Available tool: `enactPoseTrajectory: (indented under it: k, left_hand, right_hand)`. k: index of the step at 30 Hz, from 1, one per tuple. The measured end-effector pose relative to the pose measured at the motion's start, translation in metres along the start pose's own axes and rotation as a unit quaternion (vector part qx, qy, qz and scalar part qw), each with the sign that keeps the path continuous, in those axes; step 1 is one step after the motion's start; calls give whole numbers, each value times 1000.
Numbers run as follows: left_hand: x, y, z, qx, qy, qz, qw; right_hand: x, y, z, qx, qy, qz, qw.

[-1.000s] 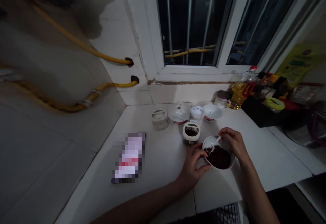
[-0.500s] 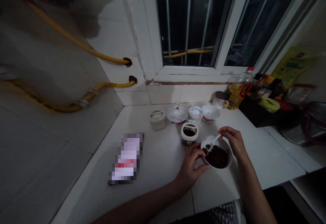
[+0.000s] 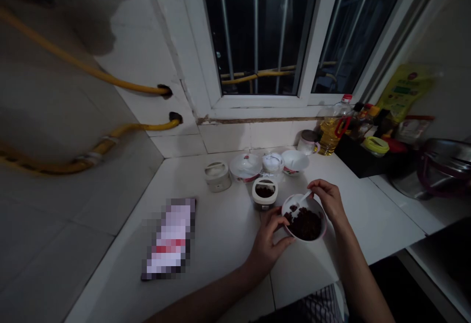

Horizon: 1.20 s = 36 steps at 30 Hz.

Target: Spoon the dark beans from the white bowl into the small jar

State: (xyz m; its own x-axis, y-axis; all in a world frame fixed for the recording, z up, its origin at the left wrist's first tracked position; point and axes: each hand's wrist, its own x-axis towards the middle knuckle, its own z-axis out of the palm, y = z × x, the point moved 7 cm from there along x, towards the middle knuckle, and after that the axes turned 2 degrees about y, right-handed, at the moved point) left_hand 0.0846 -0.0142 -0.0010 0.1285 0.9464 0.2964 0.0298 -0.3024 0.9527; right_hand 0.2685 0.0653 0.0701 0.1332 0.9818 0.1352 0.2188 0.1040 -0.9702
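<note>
Gripping the bowl (image 3: 312,237) by its near left wall, the left hand (image 3: 267,244) wraps its fingers around the outside, a hold that appears intended to stop the bowl turning under the spoon's pressure. This view does not settle whether the bowl rests on the counter (image 3: 221,235) or is raised slightly above it. The right hand (image 3: 327,200) pinches the handle of a white spoon (image 3: 302,199) above the far right rim, angling the head down into the dark food (image 3: 301,226). The 2 hands stand apart, with the bowl between them; 1 is closed on the bowl and 1 on the spoon.

The bowl sits near the counter's front edge, within short reach of both arms. Just left of it stands an open tub (image 3: 263,206) with dark contents, a position that keeps it close to the working hands. Behind, a row holds a small pot (image 3: 217,177), a lidded dish (image 3: 245,167), a glass jar (image 3: 273,162) and a white bowl (image 3: 294,161). Further back on the right stand an oil bottle (image 3: 331,136) and a black tray (image 3: 362,159), both well clear of the hands. A pixelated flat item (image 3: 167,239) lies well to the left.
</note>
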Motion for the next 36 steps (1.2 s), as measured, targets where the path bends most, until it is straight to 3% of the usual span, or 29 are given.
enactPoseTrajectory:
  k: [11, 16, 20, 23, 25, 27, 32, 36]
  left_hand:
    - [0, 2, 1, -22, 2, 17, 1000]
    - [0, 3, -1, 9, 8, 19, 1000]
    - [1, 4, -1, 18, 8, 25, 1000]
    - [2, 6, 0, 15, 11, 35, 999]
    - [2, 6, 0, 19, 13, 36, 999]
    - [1, 5, 0, 26, 11, 30, 999]
    - [1, 3, -2, 20, 8, 19, 1000]
    - [1, 5, -1, 9, 4, 20, 1000]
  right_hand:
    - [2, -1, 1, 50, -4, 12, 999]
    - [1, -15, 15, 40, -22, -16, 999]
    - [-11, -45, 32, -66, -23, -170, 983]
    - [-28, -66, 52, -184, -64, -335, 922]
    - [-37, -70, 62, -236, -107, -403, 878]
    - [-40, -70, 58, -239, -107, -426, 866]
    - [-30, -61, 13, -154, -12, -368, 917]
    - [-21, -44, 1, -200, -27, -315, 928]
